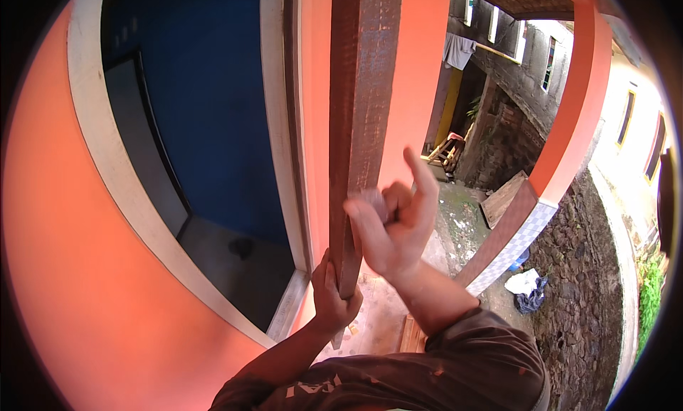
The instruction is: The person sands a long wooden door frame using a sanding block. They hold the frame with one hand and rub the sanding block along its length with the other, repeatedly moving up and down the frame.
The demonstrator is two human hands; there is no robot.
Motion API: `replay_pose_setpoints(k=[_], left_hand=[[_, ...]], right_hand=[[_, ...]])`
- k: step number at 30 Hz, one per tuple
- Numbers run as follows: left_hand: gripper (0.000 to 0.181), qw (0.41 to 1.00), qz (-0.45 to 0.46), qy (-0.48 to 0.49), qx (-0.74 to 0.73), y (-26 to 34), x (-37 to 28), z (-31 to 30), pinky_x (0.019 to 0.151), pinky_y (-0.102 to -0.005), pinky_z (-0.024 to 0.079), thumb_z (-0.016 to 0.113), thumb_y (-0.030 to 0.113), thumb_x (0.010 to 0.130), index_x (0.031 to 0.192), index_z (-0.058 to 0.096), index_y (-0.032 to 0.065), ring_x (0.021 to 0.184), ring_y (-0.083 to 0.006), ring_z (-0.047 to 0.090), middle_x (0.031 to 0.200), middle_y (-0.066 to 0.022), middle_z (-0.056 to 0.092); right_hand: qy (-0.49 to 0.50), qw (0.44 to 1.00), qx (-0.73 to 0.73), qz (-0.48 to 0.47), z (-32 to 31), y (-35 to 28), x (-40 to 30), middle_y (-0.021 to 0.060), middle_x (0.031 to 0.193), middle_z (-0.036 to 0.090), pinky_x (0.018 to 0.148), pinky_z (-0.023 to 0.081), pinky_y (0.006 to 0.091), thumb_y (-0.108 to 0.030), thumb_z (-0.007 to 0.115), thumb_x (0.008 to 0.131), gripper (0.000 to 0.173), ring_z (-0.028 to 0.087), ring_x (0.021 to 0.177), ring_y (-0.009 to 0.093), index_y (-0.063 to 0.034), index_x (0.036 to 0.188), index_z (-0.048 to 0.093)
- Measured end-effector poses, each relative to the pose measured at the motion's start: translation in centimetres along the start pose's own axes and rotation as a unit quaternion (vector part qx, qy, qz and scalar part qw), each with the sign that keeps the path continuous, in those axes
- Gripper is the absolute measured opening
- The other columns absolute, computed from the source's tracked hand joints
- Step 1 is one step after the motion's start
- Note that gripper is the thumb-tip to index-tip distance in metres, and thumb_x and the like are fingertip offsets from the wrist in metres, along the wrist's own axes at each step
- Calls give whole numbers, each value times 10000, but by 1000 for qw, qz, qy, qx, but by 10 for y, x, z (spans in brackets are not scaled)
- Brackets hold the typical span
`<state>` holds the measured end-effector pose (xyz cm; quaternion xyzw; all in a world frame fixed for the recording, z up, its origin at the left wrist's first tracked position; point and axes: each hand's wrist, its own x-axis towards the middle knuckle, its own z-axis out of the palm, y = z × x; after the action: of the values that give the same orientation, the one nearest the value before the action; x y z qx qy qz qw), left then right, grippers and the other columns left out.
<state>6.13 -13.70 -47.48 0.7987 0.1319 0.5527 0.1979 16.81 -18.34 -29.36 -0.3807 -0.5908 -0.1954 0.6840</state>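
A long dark brown timber piece (368,91) rises upright in front of me, its painted face worn and scratched. My left hand (335,299) is wrapped around it near its lower end. On its right-hand face, my right hand (403,224) is blurred, thumb against the wood and index finger raised. Between that thumb and the curled fingers is a small brownish piece, perhaps sandpaper (376,203); blur hides its exact form.
A pale door frame (275,117) opens on a blue-walled room at left. Orange wall (96,251) curves close beside me. At right stand an orange pillar (565,107) with a tiled base, a stone wall (576,283) and plastic bags (527,291). Wooden slats (412,333) lie below.
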Motion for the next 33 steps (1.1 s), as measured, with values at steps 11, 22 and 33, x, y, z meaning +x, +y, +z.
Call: replay_pose_setpoints(k=[11, 22, 33], left_hand=[[817, 999, -34, -9, -19, 10, 6, -7, 970, -537, 435, 635, -53, 785, 1503, 250, -114, 1152, -503, 530, 1373, -338, 474], [846, 999, -4, 40, 10, -4, -10, -5, 1037, -518, 414, 650, -41, 791, 1534, 248, -92, 1224, -497, 496, 1393, -327, 455], [812, 997, -47, 51, -17, -3, -11, -11, 967, -499, 435, 619, -54, 788, 1533, 295, -73, 1128, -455, 535, 1303, -296, 487]], right_hand=[[4, 999, 21, 44, 10, -8, 5, 16, 744, 631, 607, 351, 200, -35, 748, 904, 799, 477, 626, 43, 56, 1548, 284], [84, 995, 15, -48, 33, -36, 117, -53, 634, 480, 518, 274, 207, -31, 780, 870, 777, 406, 545, 29, 31, 1520, 358], [14, 995, -45, -88, 30, -40, 101, -63, 597, 450, 506, 248, 200, -28, 790, 862, 750, 377, 537, 34, 53, 1492, 391]])
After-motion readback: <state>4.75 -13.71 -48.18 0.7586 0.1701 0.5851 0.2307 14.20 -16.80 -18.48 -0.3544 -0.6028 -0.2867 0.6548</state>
